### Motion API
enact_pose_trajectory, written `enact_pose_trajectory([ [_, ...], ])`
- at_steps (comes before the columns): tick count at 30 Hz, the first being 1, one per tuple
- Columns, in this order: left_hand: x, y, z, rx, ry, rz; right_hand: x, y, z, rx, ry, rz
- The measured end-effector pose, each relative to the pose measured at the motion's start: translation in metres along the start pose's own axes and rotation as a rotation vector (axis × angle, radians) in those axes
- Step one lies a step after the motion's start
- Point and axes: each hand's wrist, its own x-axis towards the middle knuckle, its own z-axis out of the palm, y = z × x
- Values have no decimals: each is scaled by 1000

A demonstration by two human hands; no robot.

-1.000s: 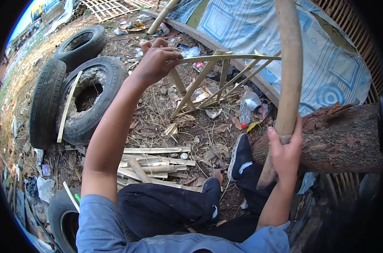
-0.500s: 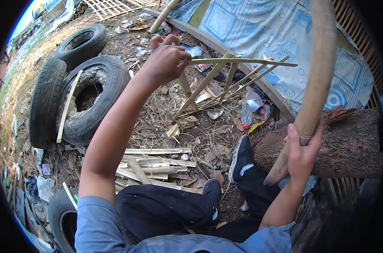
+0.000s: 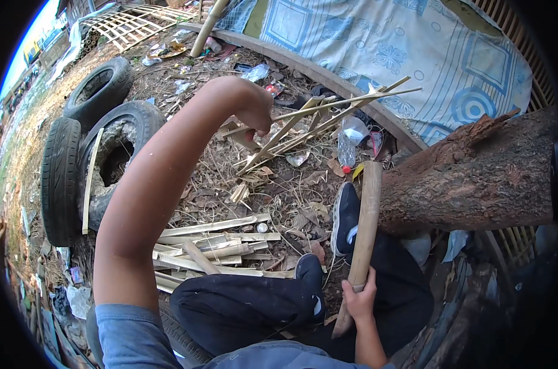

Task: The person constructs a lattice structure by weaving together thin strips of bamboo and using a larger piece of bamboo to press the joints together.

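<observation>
My left hand [image 3: 259,115] is bent down at the wrist, fingers curled round a thin bamboo strip [image 3: 328,109]. The strip points to the right over a cluster of crossed, slanting bamboo strips [image 3: 283,136]. My right hand [image 3: 360,297] grips the lower part of a thick, pale wooden stick [image 3: 367,215], which stands nearly upright in front of my right leg. Below my left hand, a pile of split bamboo pieces [image 3: 220,249] lies on the ground by my left knee.
A thick rough log [image 3: 469,175] lies at the right. Old tyres [image 3: 62,181] are at the left, one with a pale strip [image 3: 91,181] leaning on it. A clear plastic bottle [image 3: 345,150] lies near a wooden beam [image 3: 328,77] edging a blue patterned sheet [image 3: 377,43].
The thick stick in my right hand has swung down and left, from high at the right to before my leg. My left hand has lowered, its wrist now bent down.
</observation>
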Motion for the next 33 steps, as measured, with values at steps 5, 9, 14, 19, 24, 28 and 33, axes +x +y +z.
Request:
enact_pose_trajectory([
  [5, -6, 51, 22, 41, -183, -1, -42, 18, -32, -54, -12, 117],
  [9, -7, 61, 46, 136, -108, 10, -43, 23, -45, -35, 23, 134],
  [14, -22, 9, 61, 594, 145, -44, -39, 22, -47, -71, -9, 188],
  [19, -34, -79, 73, 774, 625, 25, -33, 20, -32, -165, -120, 205],
  [24, -58, -63, 51, 895, 605, 12, -4, 12, -24, -362, -216, 92],
  [28, -64, -53, 33, 1089, 719, -14, 17, 22, -11, -405, -277, 84],
  [33, -57, -76, 11, 1134, 996, 60, 34, 17, 0, -390, -275, 155],
])
